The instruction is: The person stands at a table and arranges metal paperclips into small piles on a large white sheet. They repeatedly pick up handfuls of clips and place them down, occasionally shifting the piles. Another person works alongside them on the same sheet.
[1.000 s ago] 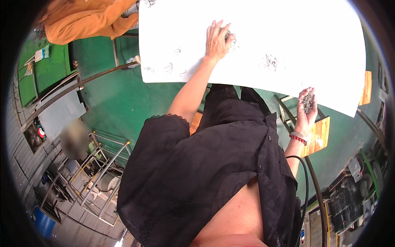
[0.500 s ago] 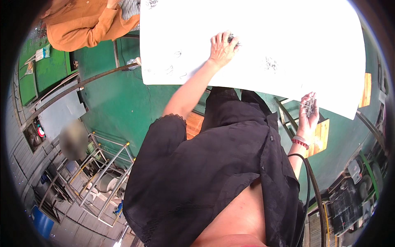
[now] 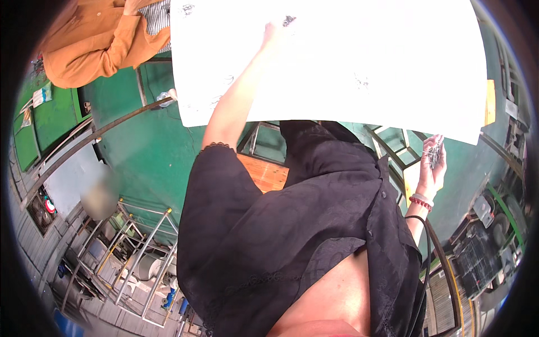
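My left hand [image 3: 274, 32] reaches far over the white tabletop [image 3: 331, 62]. Glare washes out its fingers, but a small clump of dark, thin metal pieces [image 3: 288, 21] shows at the fingertips. Just off the table's near right edge, my right hand [image 3: 432, 168] is turned palm up, its fingers curled around a bundle of thin, silvery, pin-like pieces [image 3: 433, 154]. Another loose pile of thin pieces [image 3: 361, 82] lies on the table between the hands. A few more strands [image 3: 217, 101] lie near my left forearm.
Across the far left corner is a person in an orange shirt [image 3: 92, 45], near another small dark pile [image 3: 187, 9]. A wooden stool [image 3: 264, 171] stands below the table edge by my legs. A metal frame [image 3: 143, 258] stands on the lower left, and a green floor [image 3: 151, 151] surrounds the table.
My left hand has moved farther across the table and left, the dark clump shifting with it. My right hand still holds its bundle, a little lower in view. The whole view has shifted slightly.
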Available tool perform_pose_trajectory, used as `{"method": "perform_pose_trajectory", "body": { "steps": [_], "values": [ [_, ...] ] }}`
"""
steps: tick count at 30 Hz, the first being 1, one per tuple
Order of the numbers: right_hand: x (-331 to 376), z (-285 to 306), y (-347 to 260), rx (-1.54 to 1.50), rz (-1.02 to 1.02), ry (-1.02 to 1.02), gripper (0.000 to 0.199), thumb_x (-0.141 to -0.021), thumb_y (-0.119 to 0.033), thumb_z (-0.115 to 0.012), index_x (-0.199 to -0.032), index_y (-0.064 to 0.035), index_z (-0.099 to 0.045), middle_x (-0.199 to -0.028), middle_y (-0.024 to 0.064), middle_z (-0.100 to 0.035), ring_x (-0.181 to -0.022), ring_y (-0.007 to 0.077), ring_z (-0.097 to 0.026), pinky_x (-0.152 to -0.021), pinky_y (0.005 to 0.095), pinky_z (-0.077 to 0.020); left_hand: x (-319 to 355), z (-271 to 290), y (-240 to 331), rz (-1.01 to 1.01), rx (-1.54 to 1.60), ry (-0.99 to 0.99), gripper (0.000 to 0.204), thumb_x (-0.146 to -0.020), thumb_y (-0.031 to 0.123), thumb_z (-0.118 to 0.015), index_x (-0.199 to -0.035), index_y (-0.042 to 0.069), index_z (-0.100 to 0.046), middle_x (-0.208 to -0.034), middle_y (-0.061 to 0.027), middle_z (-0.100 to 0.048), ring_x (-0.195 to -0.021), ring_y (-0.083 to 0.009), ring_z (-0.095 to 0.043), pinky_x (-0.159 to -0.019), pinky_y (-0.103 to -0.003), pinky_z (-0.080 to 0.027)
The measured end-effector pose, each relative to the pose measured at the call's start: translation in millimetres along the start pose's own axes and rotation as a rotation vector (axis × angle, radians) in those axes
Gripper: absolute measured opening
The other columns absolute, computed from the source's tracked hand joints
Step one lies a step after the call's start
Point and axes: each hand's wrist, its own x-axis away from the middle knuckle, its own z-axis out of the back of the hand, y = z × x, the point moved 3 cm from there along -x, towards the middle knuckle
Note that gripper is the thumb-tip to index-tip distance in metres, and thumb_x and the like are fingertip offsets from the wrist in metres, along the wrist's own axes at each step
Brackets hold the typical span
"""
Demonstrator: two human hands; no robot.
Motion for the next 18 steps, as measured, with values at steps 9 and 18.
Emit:
{"method": "perform_pose_trajectory", "body": {
  "steps": [9,18],
  "values": [
    [-8.1,-5.9,10.7,-0.103,-0.135,-0.013,0.031,-0.084,0.0,-0.046,-0.115,0.0046,-0.045,-0.105,0.0183,-0.05,-0.095,0.0267,-0.047,-0.08,0.038,-0.0444,41.9,15.2,26.1,-0.017,1.249,0.08,0.027,-0.086,0.035,-0.044,-0.082,0.008,-0.048,-0.059,0.0019,-0.041,-0.043,-0.0087,-0.032,-0.037,-0.023,-0.037],
    [-29.7,3.4,2.0,-0.122,-0.234,-0.108,0.031,-0.083,0.004,-0.041,-0.114,0.0036,-0.045,-0.103,0.0162,-0.047,-0.093,0.0247,-0.045,-0.079,0.0367,-0.0425,90.8,30.3,-16.8,-0.333,2.08,-0.329,0.017,-0.077,0.019,-0.052,-0.086,0.005,-0.05,-0.08,-0.0048,-0.047,-0.069,-0.011,-0.046,-0.061,-0.026,-0.047]
  ]
}}
